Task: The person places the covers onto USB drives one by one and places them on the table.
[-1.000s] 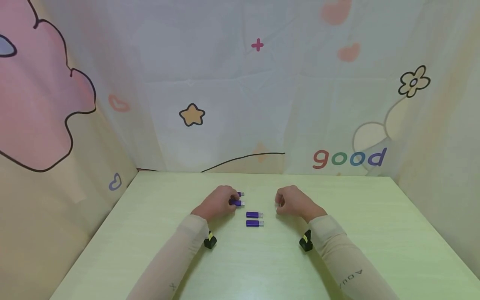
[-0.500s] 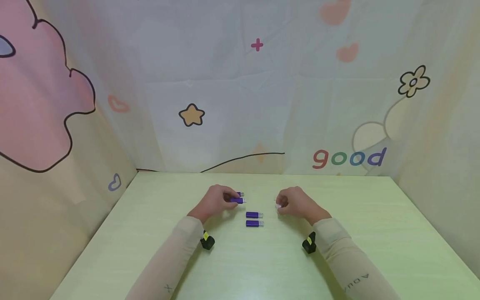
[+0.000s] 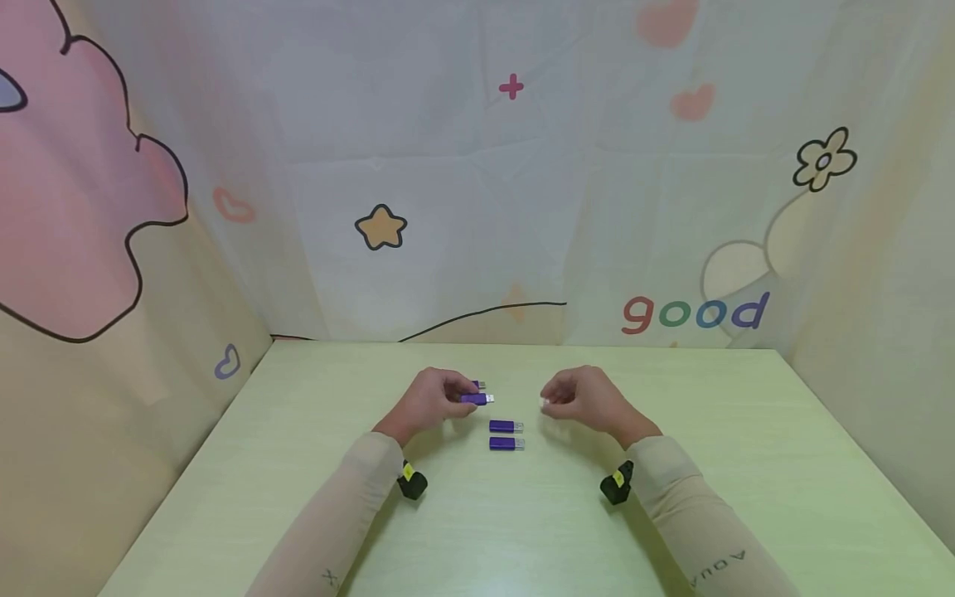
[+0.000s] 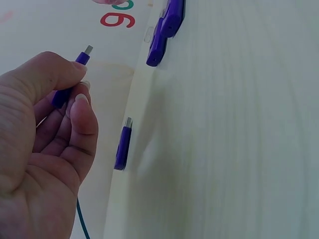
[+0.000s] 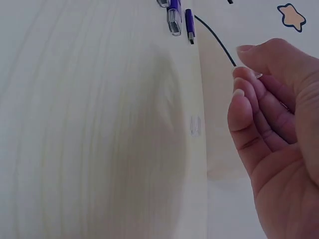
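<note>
Between thumb and fingers, my left hand (image 3: 429, 405) pinches a purple USB stick (image 4: 61, 95) above the table, its metal plug bare and pointing right in the head view. Just behind it lies another uncapped USB stick (image 4: 123, 145), partly hidden by the hand in the head view. To the right, my right hand (image 3: 591, 405) pinches a small clear cap (image 3: 545, 402), mostly covered by the fingertips. Two purple USB sticks with clear caps on, one (image 3: 506, 426) behind the other (image 3: 506, 444), lie side by side between the hands and nearer the body.
A second clear cap (image 5: 195, 125) lies on the table near its back edge, below the right hand. The pale wooden table (image 3: 477, 522) meets a printed cloth backdrop (image 3: 448, 166) at the back. Black wrist cameras (image 3: 413, 481) hang under both sleeves.
My left hand has lifted the USB stick slightly and shifted it right, baring more of it. My right hand has raised the clear cap and turned it toward the left.
</note>
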`<act>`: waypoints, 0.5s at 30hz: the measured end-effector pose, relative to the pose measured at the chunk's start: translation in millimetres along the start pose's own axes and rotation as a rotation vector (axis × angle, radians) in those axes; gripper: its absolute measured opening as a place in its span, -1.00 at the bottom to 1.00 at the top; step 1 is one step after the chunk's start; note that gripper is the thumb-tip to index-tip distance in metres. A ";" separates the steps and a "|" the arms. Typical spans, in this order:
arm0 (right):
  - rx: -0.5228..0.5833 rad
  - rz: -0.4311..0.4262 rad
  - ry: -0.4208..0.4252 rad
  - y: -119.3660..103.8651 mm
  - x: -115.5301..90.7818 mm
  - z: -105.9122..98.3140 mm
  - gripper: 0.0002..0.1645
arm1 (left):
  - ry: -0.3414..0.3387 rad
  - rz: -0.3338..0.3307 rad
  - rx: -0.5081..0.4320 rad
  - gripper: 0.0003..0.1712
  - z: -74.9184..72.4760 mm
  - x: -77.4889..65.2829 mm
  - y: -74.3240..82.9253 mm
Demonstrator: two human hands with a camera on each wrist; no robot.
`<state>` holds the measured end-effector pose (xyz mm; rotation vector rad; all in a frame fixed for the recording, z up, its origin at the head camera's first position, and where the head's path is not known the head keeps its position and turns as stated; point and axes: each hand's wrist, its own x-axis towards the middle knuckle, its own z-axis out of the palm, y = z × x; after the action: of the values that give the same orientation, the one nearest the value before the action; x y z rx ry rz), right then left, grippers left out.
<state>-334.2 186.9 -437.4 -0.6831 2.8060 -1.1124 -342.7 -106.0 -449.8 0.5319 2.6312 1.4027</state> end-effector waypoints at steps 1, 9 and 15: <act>0.018 0.010 0.003 -1.1 -0.7 -0.1 -0.80 | 0.001 0.006 -0.007 -0.81 0.2 -0.2 0.2; 0.116 0.024 0.007 -0.8 -3.7 0.7 -0.61 | -0.012 0.052 -0.046 -0.80 2.2 -0.7 4.3; 0.177 0.016 0.021 -0.1 -5.0 1.7 -0.53 | -0.038 0.052 -0.063 -0.81 3.8 -2.4 10.1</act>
<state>-329.3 187.9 -439.2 -0.6342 2.6815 -1.3520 -336.9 -98.8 -443.9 0.6175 2.5519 1.4701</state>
